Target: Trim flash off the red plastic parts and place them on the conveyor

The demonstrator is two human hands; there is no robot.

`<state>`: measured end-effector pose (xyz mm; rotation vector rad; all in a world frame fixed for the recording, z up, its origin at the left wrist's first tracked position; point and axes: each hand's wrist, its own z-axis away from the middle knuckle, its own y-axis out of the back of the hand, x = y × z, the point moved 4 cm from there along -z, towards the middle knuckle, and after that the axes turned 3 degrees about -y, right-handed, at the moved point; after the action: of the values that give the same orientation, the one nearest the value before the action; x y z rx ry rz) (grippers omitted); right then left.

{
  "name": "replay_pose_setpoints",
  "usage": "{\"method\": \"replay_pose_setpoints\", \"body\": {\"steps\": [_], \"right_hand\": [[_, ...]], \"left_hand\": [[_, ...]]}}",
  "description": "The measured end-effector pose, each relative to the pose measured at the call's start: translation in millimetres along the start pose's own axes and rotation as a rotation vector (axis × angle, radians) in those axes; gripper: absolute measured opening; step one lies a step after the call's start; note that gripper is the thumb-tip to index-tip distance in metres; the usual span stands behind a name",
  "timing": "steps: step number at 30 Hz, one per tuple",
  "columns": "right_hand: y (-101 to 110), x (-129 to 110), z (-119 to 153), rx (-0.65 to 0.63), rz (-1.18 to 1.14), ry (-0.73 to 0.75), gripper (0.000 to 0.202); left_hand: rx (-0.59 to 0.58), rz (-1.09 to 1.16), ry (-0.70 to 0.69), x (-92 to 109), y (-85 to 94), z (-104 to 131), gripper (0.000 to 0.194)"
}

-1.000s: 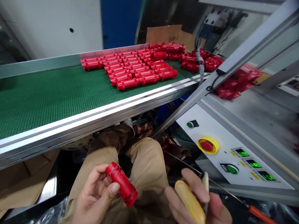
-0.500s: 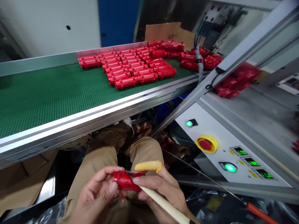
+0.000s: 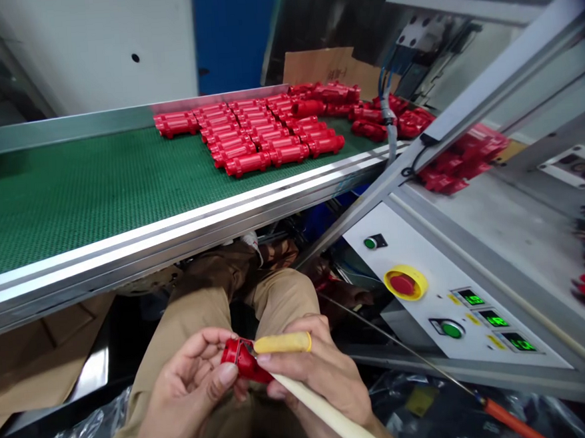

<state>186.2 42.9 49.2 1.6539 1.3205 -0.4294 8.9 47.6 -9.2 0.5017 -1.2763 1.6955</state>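
My left hand (image 3: 194, 383) grips a short red plastic tubular part (image 3: 245, 361) by its left end, thumb on the near side. In my right hand (image 3: 320, 370) is a tool with a long cream handle (image 3: 326, 407), black at its lower end. The tool's thin tip meets the red part's upper side, but its exact shape is hard to make out. A yellow finger cot (image 3: 284, 343) covers my right index finger, which lies over the tip area. Some right fingers also reach the red part's right end, partly hidden behind the tool.
Rows of similar red parts (image 3: 248, 163) lie on a green conveyor belt (image 3: 94, 186), with a loose heap at its right end. On the right stands a machine frame with a control panel (image 3: 429, 309) and red stop button. An orange-handled rod (image 3: 510, 421) slants across the lower right.
My right index finger has come down onto the tool's tip area. The red part has turned and tilted slightly. Two green button lights on the panel have gone dim.
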Motion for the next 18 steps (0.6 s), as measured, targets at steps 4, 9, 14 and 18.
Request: {"method": "replay_pose_setpoints", "body": {"steps": [4,9,14,18], "right_hand": [[0.0,0.8,3.0,0.015,0.007,-0.004,0.020],[-3.3,-0.6,5.6,0.028,0.040,-0.024,0.019],[-7.3,-7.0,7.5,0.191,0.059,-0.090,0.014],[-6.8,-9.0,9.5,0.199,0.025,-0.101,0.015]], "left_hand": [[-0.036,0.020,0.028,-3.1,-0.5,-0.5,0.032],[-0.022,0.005,0.020,-2.0,-0.9,1.5,0.031],[0.009,0.024,-0.019,-1.2,0.6,3.4,0.026],[0.025,0.007,-0.030,-0.1,0.7,3.8,0.026]]}}
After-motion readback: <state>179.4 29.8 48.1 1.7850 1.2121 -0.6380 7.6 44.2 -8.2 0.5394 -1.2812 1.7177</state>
